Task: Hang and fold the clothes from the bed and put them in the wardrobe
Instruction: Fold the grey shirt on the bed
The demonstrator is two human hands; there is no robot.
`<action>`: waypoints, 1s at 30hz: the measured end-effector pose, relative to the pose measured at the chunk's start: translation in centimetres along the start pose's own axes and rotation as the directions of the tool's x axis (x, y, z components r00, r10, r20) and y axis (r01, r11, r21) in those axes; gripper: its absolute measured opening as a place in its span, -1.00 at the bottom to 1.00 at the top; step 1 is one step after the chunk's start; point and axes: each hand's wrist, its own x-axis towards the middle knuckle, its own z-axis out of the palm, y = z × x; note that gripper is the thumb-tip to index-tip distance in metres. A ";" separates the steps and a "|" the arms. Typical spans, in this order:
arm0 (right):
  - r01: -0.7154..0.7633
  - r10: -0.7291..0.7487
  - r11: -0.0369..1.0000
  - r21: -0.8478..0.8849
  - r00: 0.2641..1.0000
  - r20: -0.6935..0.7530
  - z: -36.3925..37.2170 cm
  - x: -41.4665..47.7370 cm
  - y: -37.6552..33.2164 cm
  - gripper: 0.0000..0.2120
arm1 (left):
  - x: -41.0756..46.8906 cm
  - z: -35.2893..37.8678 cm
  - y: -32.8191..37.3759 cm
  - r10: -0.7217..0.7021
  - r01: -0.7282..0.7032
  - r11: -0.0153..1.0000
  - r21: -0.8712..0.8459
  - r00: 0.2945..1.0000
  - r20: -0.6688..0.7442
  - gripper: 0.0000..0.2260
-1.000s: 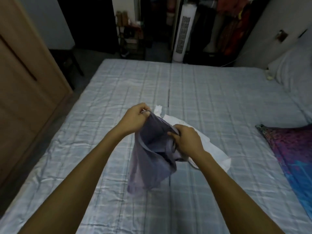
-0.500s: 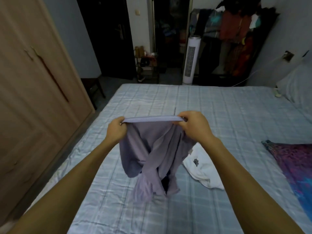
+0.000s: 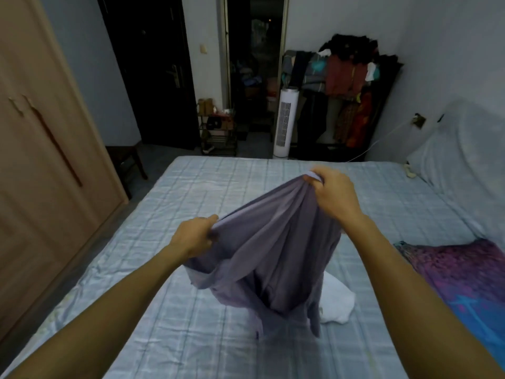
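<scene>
Grip clenched on fabric, both sides: left hand (image 3: 195, 236) pinches a bunched edge of the purple garment (image 3: 273, 250), low and close in; right hand (image 3: 332, 192) grasps another bunch of it, higher and farther out. Garment hangs between them in slanted folds above the bed (image 3: 191, 337), lower ends dangling at the checked sheet; cannot tell if they touch it. White garment (image 3: 337, 302) lies crumpled on the bed just right of the hanging cloth, partly hidden by it. Patterned purple-blue cloth (image 3: 464, 274) on the bed's right side, apart. Pillow (image 3: 464, 149) far right. Wooden wardrobe (image 3: 41, 160) along the left, doors closed. Past the bed: white tower fan (image 3: 285, 124), loaded clothes rack (image 3: 347, 77) just beside it.
</scene>
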 end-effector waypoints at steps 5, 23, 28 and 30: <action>-0.065 0.047 0.993 -0.101 0.984 -0.174 -3.5 -0.4 2.0 -0.78 | 1.7 -0.2 -3.5 -0.300 0.316 0.875 -0.367 0.949 0.101 -0.90; -0.208 0.193 0.937 -0.279 0.978 -0.079 -5.1 -2.2 7.2 -0.58 | 5.8 -7.3 -6.1 0.068 0.430 0.009 -0.903 0.901 0.429 -0.62; -0.241 0.266 0.955 -0.173 0.953 0.144 -4.0 -1.4 7.7 -0.65 | 5.8 -6.9 -6.7 0.089 0.558 0.065 -0.828 0.823 0.561 -0.66; -0.272 0.284 0.959 -0.080 0.917 0.282 -3.0 -1.4 7.4 -0.65 | 7.0 -6.1 -6.4 -0.055 0.570 0.023 -0.821 0.821 0.568 -0.66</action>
